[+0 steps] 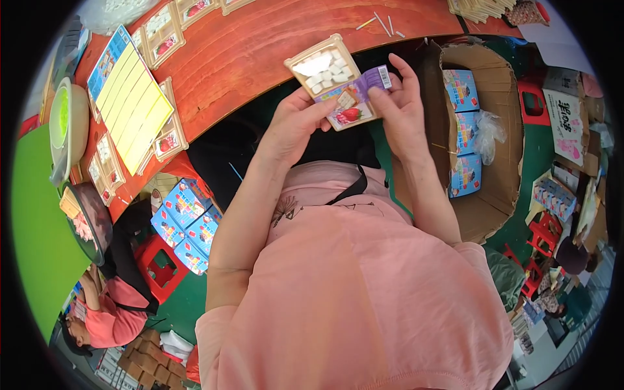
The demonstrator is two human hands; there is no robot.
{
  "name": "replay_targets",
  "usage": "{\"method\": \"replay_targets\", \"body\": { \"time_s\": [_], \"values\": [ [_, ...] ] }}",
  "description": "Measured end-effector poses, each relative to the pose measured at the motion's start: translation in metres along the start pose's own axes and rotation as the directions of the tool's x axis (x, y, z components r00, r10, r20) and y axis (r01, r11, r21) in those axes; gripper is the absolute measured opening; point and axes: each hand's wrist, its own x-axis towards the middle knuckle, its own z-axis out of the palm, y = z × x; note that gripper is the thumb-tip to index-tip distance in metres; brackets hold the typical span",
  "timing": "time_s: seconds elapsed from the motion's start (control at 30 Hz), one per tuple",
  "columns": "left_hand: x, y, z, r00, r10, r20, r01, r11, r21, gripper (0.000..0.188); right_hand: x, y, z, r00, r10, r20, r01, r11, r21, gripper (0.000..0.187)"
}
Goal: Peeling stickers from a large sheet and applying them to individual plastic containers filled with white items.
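Left hand (292,123) gripping tan tray (312,49) of white cubes (328,75) at twelve o'clock, thumb covering some print. Right hand (402,104) pinching purple label (373,79) against it, barcode showing; strawberry picture (351,116) showing below. Lettering blurring beyond reading; fingertips behind tray hiding. Yellow sheet (133,107), ten o'clock, partly covering other trays (181,118) on red bench (247,52). Two o'clock: blue printed boxes (461,91) sitting in carton (487,211), plastic bag (489,136) partly hiding them.
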Motion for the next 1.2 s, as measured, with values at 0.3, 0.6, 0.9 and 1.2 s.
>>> {"method": "replay_targets", "body": {
  "time_s": [0.3, 0.6, 0.9, 1.2],
  "values": [
    [-0.036, 0.033, -0.006, 0.74, 0.374, 0.559, -0.653, 0.598, 0.465, 0.022, -0.001, -0.056, -0.025, 0.822, -0.021, 0.569, 0.164, 0.965, -0.203, 0.007],
    [-0.031, 0.039, 0.025, 0.629, 0.509, 0.587, -0.777, 0.383, 0.5, 0.03, 0.021, -0.065, -0.006, 0.682, 0.115, 0.722, 0.208, 0.916, -0.343, 0.008],
    [-0.03, 0.041, 0.026, 0.587, 0.557, 0.588, -0.793, 0.249, 0.556, 0.027, 0.035, -0.048, 0.007, 0.656, 0.355, 0.666, -0.049, 0.901, -0.431, 0.044],
    [0.022, 0.083, 0.011, 0.776, 0.48, -0.409, -0.393, 0.875, 0.282, 0.032, 0.069, -0.054, 0.089, 0.794, -0.059, 0.605, 0.56, 0.456, -0.692, 0.082]
  ]
}}
